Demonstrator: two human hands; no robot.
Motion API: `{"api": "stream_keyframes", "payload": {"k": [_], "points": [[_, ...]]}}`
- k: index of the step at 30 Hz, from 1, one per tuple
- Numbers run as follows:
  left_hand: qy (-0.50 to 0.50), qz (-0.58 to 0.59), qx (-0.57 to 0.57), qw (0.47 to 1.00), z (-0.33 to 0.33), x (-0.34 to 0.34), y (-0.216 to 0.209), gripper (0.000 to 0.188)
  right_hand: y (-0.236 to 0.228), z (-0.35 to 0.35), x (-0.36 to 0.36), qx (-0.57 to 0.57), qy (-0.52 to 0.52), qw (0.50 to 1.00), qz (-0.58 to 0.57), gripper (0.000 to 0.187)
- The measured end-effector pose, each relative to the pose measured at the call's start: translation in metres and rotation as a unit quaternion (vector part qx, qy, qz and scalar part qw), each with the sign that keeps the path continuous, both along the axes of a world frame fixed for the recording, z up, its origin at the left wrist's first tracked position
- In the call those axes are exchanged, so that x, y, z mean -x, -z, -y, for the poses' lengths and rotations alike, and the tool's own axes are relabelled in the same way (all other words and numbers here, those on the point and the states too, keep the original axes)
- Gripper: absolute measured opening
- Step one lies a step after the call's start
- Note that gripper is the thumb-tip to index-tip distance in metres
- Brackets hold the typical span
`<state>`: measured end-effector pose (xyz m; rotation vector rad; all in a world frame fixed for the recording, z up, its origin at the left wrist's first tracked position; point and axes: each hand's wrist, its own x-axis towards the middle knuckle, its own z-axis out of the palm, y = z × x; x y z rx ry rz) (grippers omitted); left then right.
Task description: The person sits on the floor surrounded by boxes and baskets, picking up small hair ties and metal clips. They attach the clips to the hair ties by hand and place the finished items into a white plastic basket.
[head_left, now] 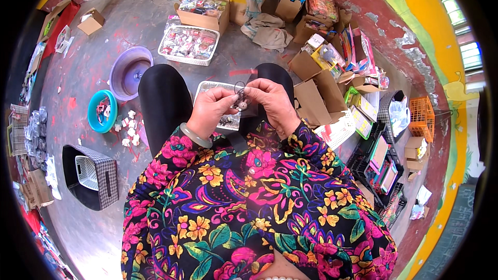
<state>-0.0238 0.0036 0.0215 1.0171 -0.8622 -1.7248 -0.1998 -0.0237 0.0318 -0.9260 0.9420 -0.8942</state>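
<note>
Between my knees, both hands meet over a small white basket [201,86] with small dark items in it. A thin dark loop with a small round charm [243,105], which looks like a hair tie, hangs at my fingertips. My left hand [211,108] pinches it from the left, with a pale bangle on that wrist. On the other side my right hand [274,102] is closed in a pinch at the loop, its thumb and forefinger together. Something clear, like a thin plastic bag, shows near the right fingers; its edges are hard to make out.
Ahead stands a white basket of packaged items [189,45] beside a cardboard box [222,14]. At left are a purple basin [117,72], a turquoise basin [94,94] and a checkered bin [110,186]. Opened cartons [320,96] and black crates [358,150] crowd the right.
</note>
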Motion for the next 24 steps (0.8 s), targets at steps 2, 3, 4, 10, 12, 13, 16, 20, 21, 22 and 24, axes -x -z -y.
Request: {"api": "stream_keyframes", "payload": {"k": [2, 3, 4, 10, 12, 13, 16, 20, 21, 22, 24], "points": [[0.002, -0.022, -0.011, 1.000, 0.000, -0.001, 0.002, 0.012, 0.002, 0.000, 0.002, -0.014, 0.018, 1.000, 0.006, 0.011], [0.000, -0.029, -0.023, 0.999, 0.001, -0.001, 0.001, 0.013, 0.003, 0.000, 0.002, -0.006, 0.022, 1.000, 0.002, 0.011], [-0.002, -0.037, -0.035, 0.999, 0.001, 0.000, -0.002, 0.013, 0.004, -0.001, 0.003, 0.001, 0.025, 1.000, -0.002, 0.011], [0.002, -0.038, -0.075, 0.996, 0.008, 0.001, -0.017, 0.019, 0.002, -0.004, -0.001, 0.040, -0.001, 0.999, -0.016, 0.014], [0.005, -0.063, -0.075, 0.995, 0.009, 0.001, -0.017, 0.020, 0.003, -0.004, 0.000, 0.035, -0.005, 0.999, -0.012, 0.016], [0.005, -0.081, -0.069, 0.994, 0.009, 0.001, -0.018, 0.020, 0.004, -0.003, 0.000, 0.027, -0.006, 1.000, -0.005, 0.017], [-0.013, -0.126, -0.061, 0.990, 0.009, 0.000, -0.014, 0.020, 0.003, -0.003, 0.001, 0.005, -0.013, 1.000, 0.019, 0.018], [-0.019, -0.166, -0.060, 0.984, 0.010, 0.000, -0.012, 0.018, -0.001, -0.004, 0.002, 0.005, -0.014, 1.000, 0.003, 0.014], [-0.017, -0.164, -0.057, 0.985, 0.010, -0.001, -0.011, 0.018, 0.000, -0.004, 0.002, 0.019, -0.006, 1.000, 0.001, 0.014], [-0.015, -0.162, -0.054, 0.985, 0.010, -0.001, -0.011, 0.018, 0.000, -0.004, 0.002, 0.034, 0.002, 0.999, 0.000, 0.014], [-0.012, -0.161, -0.060, 0.985, 0.008, 0.000, -0.015, 0.019, 0.002, -0.003, 0.003, 0.052, 0.016, 0.999, 0.000, 0.014]]}}
